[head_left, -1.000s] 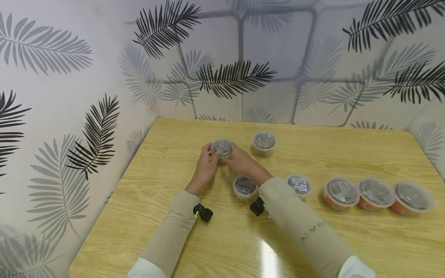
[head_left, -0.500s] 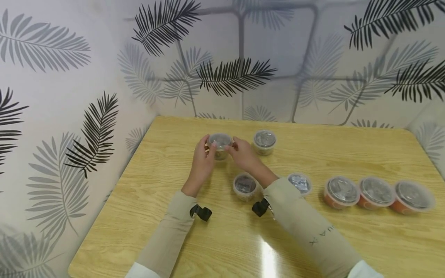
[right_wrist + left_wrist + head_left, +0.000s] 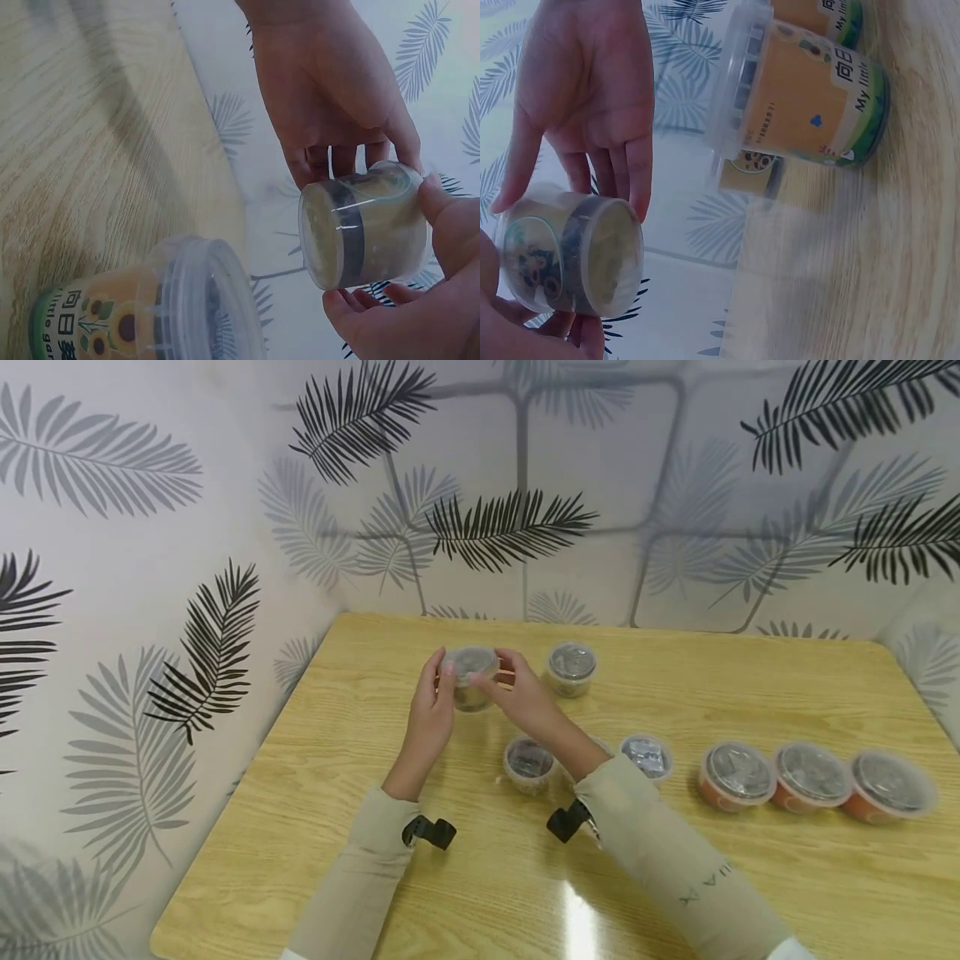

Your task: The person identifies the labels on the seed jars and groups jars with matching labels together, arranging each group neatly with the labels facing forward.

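Both hands hold a clear lidded plastic cup over the far left part of the table. My left hand grips its left side, thumb at the lid edge. My right hand pinches it from the right. In the left wrist view, the cup shows a dark band and a round printed mark, with its bottom facing the camera. The right wrist view has the same cup between the fingers of both hands. What it contains is unclear.
Another lidded cup stands right of the hands. A cup and one with a silvery packet stand nearer; another is partly behind the right forearm. Three orange cups line the right side. A sunflower-labelled cup appears close to the right wrist.
The held cup has risen and tipped so that more of its side shows. Both hands have shifted slightly left, and the right forearm uncovers part of a cup behind it.
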Motion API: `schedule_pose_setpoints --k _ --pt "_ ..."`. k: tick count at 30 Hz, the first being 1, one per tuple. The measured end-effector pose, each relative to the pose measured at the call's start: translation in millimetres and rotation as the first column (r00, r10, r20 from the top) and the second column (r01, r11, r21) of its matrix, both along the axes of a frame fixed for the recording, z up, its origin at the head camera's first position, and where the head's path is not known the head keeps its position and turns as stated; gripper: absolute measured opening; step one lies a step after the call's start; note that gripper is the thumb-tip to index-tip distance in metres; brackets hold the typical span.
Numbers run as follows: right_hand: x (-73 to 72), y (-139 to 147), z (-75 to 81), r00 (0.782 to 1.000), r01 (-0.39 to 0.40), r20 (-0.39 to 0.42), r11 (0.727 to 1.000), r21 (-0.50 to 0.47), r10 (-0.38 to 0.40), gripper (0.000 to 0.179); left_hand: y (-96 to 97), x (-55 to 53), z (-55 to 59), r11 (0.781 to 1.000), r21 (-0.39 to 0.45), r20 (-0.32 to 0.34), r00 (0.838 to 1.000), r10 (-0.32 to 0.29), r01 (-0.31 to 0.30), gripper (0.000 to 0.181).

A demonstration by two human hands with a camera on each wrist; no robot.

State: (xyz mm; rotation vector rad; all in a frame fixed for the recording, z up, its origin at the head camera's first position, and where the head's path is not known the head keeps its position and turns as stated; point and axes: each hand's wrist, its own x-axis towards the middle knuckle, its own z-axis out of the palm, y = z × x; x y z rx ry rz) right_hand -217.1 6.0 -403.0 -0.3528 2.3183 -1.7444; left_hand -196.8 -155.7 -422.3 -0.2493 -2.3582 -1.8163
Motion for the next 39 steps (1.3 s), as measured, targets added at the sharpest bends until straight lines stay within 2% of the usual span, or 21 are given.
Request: schedule_pose_setpoints --k 3,8,10,15,20,24,30,35,38,39 --pt "2.0 0.0 1.5 0.999 -0.039 0.004 0.999 -0.011 0.039 0.089 2.4 9.3 12.6 0.999 0.017 0.026 0.999 -0.035 0.034 0.051" --pt "6.3 -0.1 5.1 0.998 -0.064 -0.007 0.997 -0.050 0.063 0.087 6.3 24.2 32.2 0.995 0.038 0.014 0.995 -0.095 0.094 0.049" --pt "8.2 0.4 6.0 0.998 -0.069 -0.006 0.995 -0.066 0.069 0.087 5.6 24.9 31.9 0.993 0.041 0.011 0.994 -0.107 0.106 0.050" --pt "11.6 3.2 6.2 0.998 -0.065 -0.026 0.994 -0.086 0.063 0.081 1.6 24.3 30.1 0.996 0.036 0.014 0.997 -0.077 0.076 0.049" --pt "14.6 7.6 8.7 0.995 -0.073 -0.069 0.992 -0.108 0.066 0.071 -2.7 22.5 29.1 0.995 0.070 -0.020 0.997 -0.068 0.069 0.043" --pt "17.0 10.9 9.9 0.995 -0.094 -0.052 0.988 -0.122 0.088 0.067 -2.8 22.9 29.2 0.993 0.095 -0.036 0.997 -0.072 0.075 0.041" --pt "30.7 13.6 27.1 0.994 -0.111 -0.033 0.982 -0.151 0.107 0.059 -1.7 25.1 29.1 0.994 0.099 -0.019 0.999 -0.043 0.044 0.041" --pt "35.5 13.9 31.2 0.996 -0.085 -0.005 0.986 -0.143 0.086 0.061 -0.4 27.8 30.2 0.991 0.094 0.004 0.995 -0.097 0.096 0.043" --pt "31.4 13.5 21.8 0.996 -0.087 0.006 0.984 -0.153 0.089 0.066 1.3 30.3 31.0 0.989 0.079 0.026 0.992 -0.125 0.123 0.045" --pt "29.9 13.3 18.1 0.995 -0.093 0.011 0.983 -0.160 0.096 0.068 1.3 29.2 28.2 0.990 0.075 0.035 0.991 -0.126 0.123 0.046"
